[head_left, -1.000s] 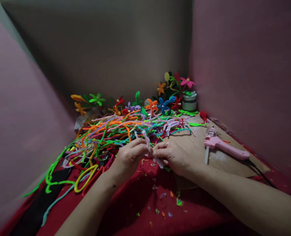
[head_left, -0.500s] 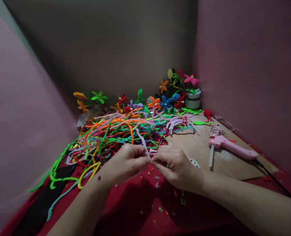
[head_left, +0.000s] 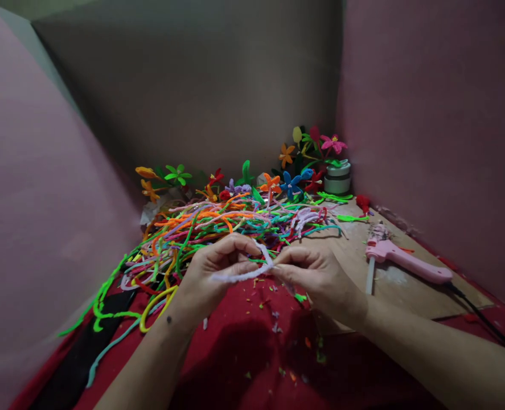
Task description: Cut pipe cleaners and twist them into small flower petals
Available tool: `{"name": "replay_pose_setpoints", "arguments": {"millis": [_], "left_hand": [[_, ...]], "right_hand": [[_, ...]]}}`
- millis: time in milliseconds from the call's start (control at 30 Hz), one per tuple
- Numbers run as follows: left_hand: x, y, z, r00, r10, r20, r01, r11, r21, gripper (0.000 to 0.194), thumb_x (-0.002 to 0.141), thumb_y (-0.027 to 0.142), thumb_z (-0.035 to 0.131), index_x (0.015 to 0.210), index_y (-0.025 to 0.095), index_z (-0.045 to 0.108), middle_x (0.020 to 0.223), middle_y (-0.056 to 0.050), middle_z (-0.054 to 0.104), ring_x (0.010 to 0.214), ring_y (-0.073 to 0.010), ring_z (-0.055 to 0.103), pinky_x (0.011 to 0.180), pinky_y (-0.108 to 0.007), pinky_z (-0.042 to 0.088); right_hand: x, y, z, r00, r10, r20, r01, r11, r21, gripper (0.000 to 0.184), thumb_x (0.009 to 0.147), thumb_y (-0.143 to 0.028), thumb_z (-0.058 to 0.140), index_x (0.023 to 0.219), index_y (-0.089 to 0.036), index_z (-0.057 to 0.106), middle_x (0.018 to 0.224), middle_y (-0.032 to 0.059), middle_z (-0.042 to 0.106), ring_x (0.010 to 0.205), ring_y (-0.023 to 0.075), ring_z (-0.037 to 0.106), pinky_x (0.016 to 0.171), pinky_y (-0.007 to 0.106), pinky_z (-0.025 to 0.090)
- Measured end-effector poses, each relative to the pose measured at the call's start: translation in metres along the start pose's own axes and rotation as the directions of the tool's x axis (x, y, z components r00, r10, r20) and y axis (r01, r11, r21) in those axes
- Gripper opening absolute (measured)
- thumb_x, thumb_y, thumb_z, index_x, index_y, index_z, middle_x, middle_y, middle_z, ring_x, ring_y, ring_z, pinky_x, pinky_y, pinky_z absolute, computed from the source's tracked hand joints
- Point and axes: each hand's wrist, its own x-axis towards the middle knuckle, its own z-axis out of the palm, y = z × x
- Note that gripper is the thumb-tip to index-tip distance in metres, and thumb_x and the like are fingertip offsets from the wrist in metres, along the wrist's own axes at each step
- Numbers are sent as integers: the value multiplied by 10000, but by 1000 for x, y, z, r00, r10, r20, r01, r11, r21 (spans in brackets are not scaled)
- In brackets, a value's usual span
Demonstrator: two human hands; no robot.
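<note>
Above the red cloth (head_left: 235, 324), the left hand (head_left: 212, 273) and right hand (head_left: 320, 279) both have fingers closed on a bent lilac pipe cleaner (head_left: 241, 277), the right pinching near its bend. From the hands, a tangled pile of coloured pipe cleaners (head_left: 205, 222) lies at 11 o'clock, a lidded jar (head_left: 337, 183) stands at 1 o'clock, and a pink glue gun (head_left: 410, 264) rests on a board (head_left: 333, 247) at 3 o'clock

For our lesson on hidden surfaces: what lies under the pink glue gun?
A brown board, bearing a whitish smear; whatever the pink glue gun covers cannot be seen.
</note>
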Motion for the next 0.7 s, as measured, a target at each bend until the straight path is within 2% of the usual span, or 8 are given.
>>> {"name": "replay_pose_setpoints", "arguments": {"millis": [100,167,233,300,400,500,600,700], "left_hand": [[-2,5,2,973,218,72,-228,954,194,85,699,215,659,778,194,682,940,-71,601,941,-204,529,809,-286,422],[-2,4,4,968,229,106,-248,939,238,57,729,226,625,728,191,670,865,-64,603,889,-198,536,792,-289,419],[-3,1,8,984,143,105,-164,960,226,98,751,259,598,704,182,636,737,-33,568,735,-157,519,694,-260,415],[-3,-4,10,992,-58,109,40,986,163,162,768,305,571,679,170,580,616,11,479,571,-104,423,546,-217,355],[-2,-11,13,937,-294,187,299,954,5,219,771,326,552,643,160,491,550,49,355,495,-73,288,468,-199,251],[-1,-14,16,948,-253,193,259,966,-8,187,779,304,542,680,157,482,615,40,382,573,-84,336,552,-203,306],[-2,-10,19,986,-135,102,117,978,171,164,808,302,513,720,166,491,669,33,407,630,-93,366,600,-206,325],[-4,-7,19,996,-71,59,55,968,247,146,827,280,485,730,171,494,671,27,448,645,-100,409,614,-210,345]], "right_hand": [[2,1,-2,988,128,85,-142,970,196,174,723,-289,617,608,-158,615,532,-16,518,497,92,431,505,235,346],[1,1,-2,980,161,113,-181,962,205,179,718,-287,613,598,-155,604,522,-20,502,484,87,416,493,233,333],[0,0,-1,980,166,106,-179,976,126,174,724,-276,596,598,-155,595,512,-24,481,474,85,398,473,228,316],[-3,0,1,994,84,72,-83,996,-16,170,746,-242,559,601,-157,585,527,-17,486,492,91,411,483,230,324],[-6,3,3,971,-233,59,240,917,-319,193,768,-152,492,586,-155,555,562,8,493,558,113,442,539,249,339],[-7,8,4,895,-432,108,425,755,-500,192,766,-99,452,601,-151,536,580,25,485,582,126,437,559,268,331],[-5,10,5,922,-383,61,359,785,-504,188,770,-105,456,604,-158,526,594,25,501,595,129,448,582,272,341],[0,7,4,991,-132,14,130,953,-273,164,780,-178,499,625,-162,551,610,10,529,604,121,470,587,258,353]]}}
